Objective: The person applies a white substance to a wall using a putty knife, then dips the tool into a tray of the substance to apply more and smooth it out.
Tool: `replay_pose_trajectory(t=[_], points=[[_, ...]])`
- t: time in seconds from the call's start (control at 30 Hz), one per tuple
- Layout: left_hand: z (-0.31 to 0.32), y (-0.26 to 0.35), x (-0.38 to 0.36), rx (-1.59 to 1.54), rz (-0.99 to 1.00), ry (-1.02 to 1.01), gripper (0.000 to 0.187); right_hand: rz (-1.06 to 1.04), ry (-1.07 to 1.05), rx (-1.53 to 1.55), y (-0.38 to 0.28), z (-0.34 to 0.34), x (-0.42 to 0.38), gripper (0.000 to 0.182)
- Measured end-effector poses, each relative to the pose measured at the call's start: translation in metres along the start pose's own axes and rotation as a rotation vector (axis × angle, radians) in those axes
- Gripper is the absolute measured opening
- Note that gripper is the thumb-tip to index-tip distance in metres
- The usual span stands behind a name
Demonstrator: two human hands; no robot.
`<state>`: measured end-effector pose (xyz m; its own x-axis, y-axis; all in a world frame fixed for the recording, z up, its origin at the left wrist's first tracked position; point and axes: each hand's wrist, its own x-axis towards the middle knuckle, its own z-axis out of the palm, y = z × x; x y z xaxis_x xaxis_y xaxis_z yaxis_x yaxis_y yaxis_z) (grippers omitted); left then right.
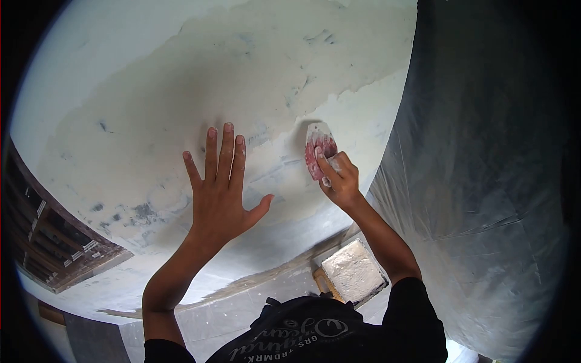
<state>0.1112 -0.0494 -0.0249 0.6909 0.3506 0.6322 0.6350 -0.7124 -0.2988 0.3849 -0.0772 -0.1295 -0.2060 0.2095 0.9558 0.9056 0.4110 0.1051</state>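
My left hand (pixel 218 193) is spread wide with its palm toward the pale wall (pixel 290 85), fingers pointing up and nothing in them. To its right, my right hand (pixel 342 178) is wrapped around a small red trowel (pixel 315 148) smeared with white. The trowel lies close along the wall, beside the jagged border between a darker damp-looking patch and a lighter coat. Dark scuffs and grey smudges mark the wall around both hands.
Low by the wall's foot stands a square container (pixel 385 282) filled with white paste. A translucent plastic sheet (pixel 472 199) hangs along the right. At the lower left is a brown frame (pixel 91 266) with dark slats. Grey tiles (pixel 212 330) cover the floor.
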Motion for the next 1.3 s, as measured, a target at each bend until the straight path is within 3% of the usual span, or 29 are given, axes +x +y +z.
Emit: replay_pose_trajectory(t=[0.13,0.3,0.47,0.57,0.67,0.77,0.8,1.0,1.1,1.2,1.3], points=[[0.002,-0.001,0.0,0.015,0.008,0.006,0.109,0.215,0.223,-0.125,0.002,-0.008,0.051,0.059],[-0.004,0.001,0.0,-0.014,0.014,0.031,0.112,0.377,0.172,-0.139,-0.021,0.05,0.06,0.057],[-0.013,-0.004,-0.002,-0.032,0.047,0.073,0.112,0.335,0.06,0.093,-0.082,0.07,0.006,0.072],[-0.016,-0.01,-0.001,-0.042,0.052,0.075,0.113,0.404,0.133,0.139,-0.078,0.053,0.003,0.068],[-0.014,-0.017,0.0,-0.029,0.077,0.059,0.112,0.519,0.323,-0.009,-0.053,0.037,0.048,0.056],[-0.014,-0.02,0.004,-0.029,0.101,0.071,0.108,0.603,0.355,-0.122,-0.032,0.049,0.081,0.057],[-0.015,-0.021,0.005,-0.035,0.103,0.071,0.106,0.694,0.195,-0.131,-0.042,0.057,0.084,0.059],[-0.021,-0.027,0.004,-0.048,0.122,0.13,0.104,0.567,0.106,0.038,-0.111,0.08,0.049,0.069],[-0.025,-0.03,0.002,-0.054,0.124,0.146,0.103,0.564,0.29,0.068,-0.102,0.066,0.048,0.064],[-0.026,-0.032,-0.001,-0.057,0.12,0.141,0.103,0.697,0.347,-0.081,-0.066,0.048,0.079,0.056],[-0.026,-0.031,-0.003,-0.06,0.116,0.148,0.104,0.679,0.334,-0.178,-0.052,0.063,0.105,0.058]])
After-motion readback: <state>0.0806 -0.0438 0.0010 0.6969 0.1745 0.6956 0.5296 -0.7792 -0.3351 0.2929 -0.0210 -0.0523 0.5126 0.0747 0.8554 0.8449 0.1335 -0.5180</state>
